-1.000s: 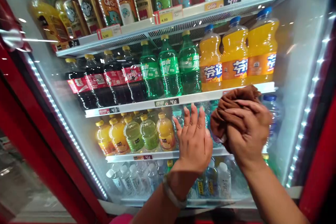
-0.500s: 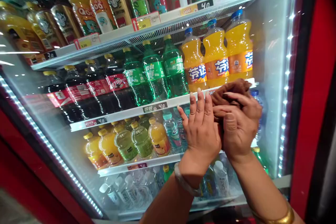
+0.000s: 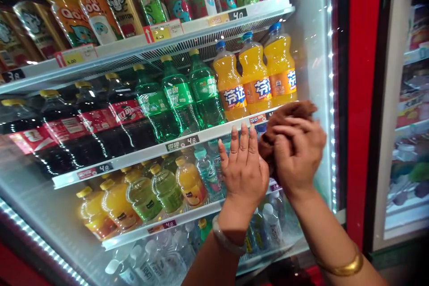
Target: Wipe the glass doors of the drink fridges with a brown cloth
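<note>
My left hand is spread flat with its fingers pointing up. It appears to press on the clear glass door in front of the drinks, though the contact itself is hard to see. Just to its right, my right hand is closed around a crumpled brown cloth, which bunches out above and to the left of the fingers. Behind the hands stand orange soda bottles with blue caps and green soda bottles on a white shelf.
Cola bottles fill the same shelf's left side. Juice bottles stand one shelf below, with water bottles under them. A red frame borders the cooler's right side, and another lit cooler stands beyond it.
The view has shifted right, bringing the neighbouring cooler into sight. Against the shelves, both hands have moved right; my right hand and the cloth have tilted slightly. My left hand stays flat.
</note>
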Motion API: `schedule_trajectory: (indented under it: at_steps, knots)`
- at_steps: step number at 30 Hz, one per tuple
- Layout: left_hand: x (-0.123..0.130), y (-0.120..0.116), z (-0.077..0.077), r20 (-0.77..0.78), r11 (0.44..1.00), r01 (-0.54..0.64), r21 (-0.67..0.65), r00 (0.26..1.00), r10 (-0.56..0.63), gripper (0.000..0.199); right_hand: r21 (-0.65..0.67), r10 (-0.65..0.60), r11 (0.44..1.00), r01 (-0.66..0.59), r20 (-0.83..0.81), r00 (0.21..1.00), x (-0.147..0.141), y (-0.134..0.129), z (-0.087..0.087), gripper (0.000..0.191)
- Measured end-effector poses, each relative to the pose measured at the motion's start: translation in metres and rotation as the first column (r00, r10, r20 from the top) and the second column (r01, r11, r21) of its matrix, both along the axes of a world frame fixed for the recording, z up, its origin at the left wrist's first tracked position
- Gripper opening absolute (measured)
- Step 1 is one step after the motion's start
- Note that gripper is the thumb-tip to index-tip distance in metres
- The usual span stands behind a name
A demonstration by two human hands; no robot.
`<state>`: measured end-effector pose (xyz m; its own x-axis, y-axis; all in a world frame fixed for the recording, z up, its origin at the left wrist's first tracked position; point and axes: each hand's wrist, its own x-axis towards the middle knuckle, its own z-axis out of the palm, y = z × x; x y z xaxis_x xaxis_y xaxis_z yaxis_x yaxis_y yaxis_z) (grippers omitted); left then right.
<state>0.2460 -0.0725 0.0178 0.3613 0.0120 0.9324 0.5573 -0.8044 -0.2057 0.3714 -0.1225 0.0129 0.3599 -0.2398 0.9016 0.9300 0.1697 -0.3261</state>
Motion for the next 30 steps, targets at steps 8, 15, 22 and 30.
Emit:
schedule_trajectory:
  at_steps: [8, 15, 22, 30]
  knots:
    - [-0.002, 0.002, 0.0, -0.036, 1.0, 0.001, 0.022, 0.999, 0.0, 0.079, 0.086, -0.092, 0.991, 0.101, -0.104, 0.99, 0.037, -0.002, -0.015, 0.015]
    - [-0.005, 0.001, 0.001, -0.009, 0.997, 0.073, 0.037, 0.997, -0.073, 0.064, -0.028, 0.056, 0.998, -0.055, 0.027, 0.998, -0.012, 0.0, 0.0, 0.025]
    - [-0.009, 0.002, 0.003, -0.156, 0.98, 0.177, 0.087, 0.974, -0.162, 0.075, 0.21, 0.363, 0.922, -0.324, -0.183, 0.914, -0.016, 0.004, 0.007, 0.032]
    - [0.001, -0.011, 0.053, -0.554, 0.946, 0.097, 0.309, 0.827, 0.096, 0.105, 0.311, 0.493, 0.853, -0.42, -0.212, 0.844, -0.001, -0.003, 0.013, 0.048]
